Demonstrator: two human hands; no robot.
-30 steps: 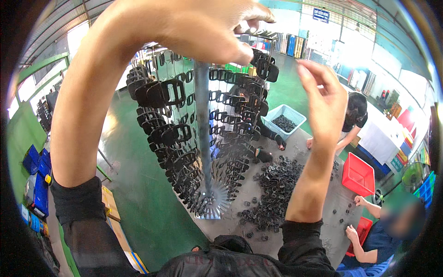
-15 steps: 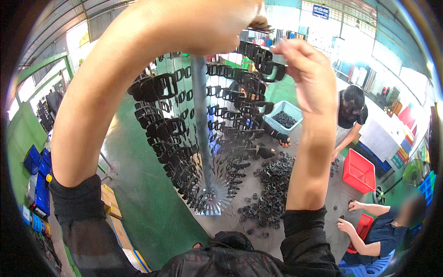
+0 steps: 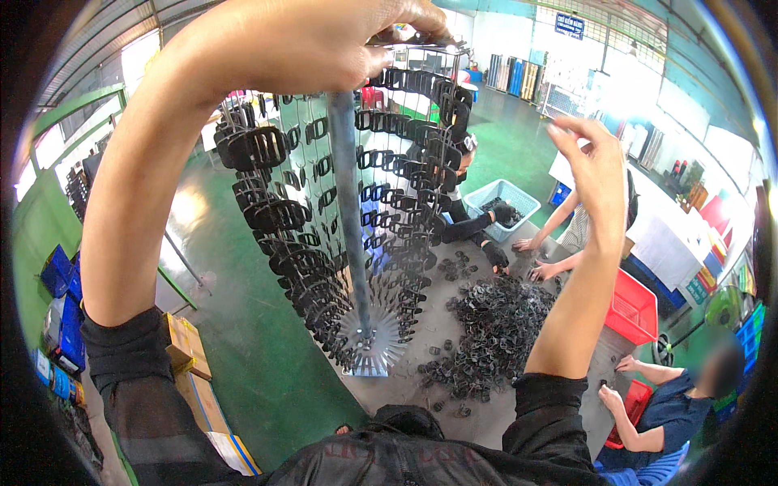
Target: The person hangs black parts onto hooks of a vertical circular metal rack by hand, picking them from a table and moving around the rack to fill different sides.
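A tall round rack with a grey centre pole (image 3: 348,202) stands before me, with rings of small black plastic buckles (image 3: 267,146) hanging on thin wires. My left hand (image 3: 348,40) reaches over its top; the fingers bend round the rack's top rim (image 3: 417,42), the thumb just below it. My right hand (image 3: 598,158) is raised to the right of the rack, apart from it. Its fingers are loosely curled and apart, with nothing visible in them. Lower down, a heap of loose black buckles (image 3: 494,324) lies on the grey table (image 3: 381,395).
Across the table, a person's black-gloved hand (image 3: 496,256) is near the heap, beside a light-blue basket (image 3: 519,212) of buckles. Another person's bare hands (image 3: 539,259) rest at the table. Red baskets (image 3: 632,308) and a seated co-worker (image 3: 668,405) are at right. Cardboard boxes (image 3: 190,348) stand at left.
My right hand has left the buckles at the rack's upper right and moved right. My left hand has shifted slightly left, still at the top. A gloved hand now reaches into the light-blue basket.
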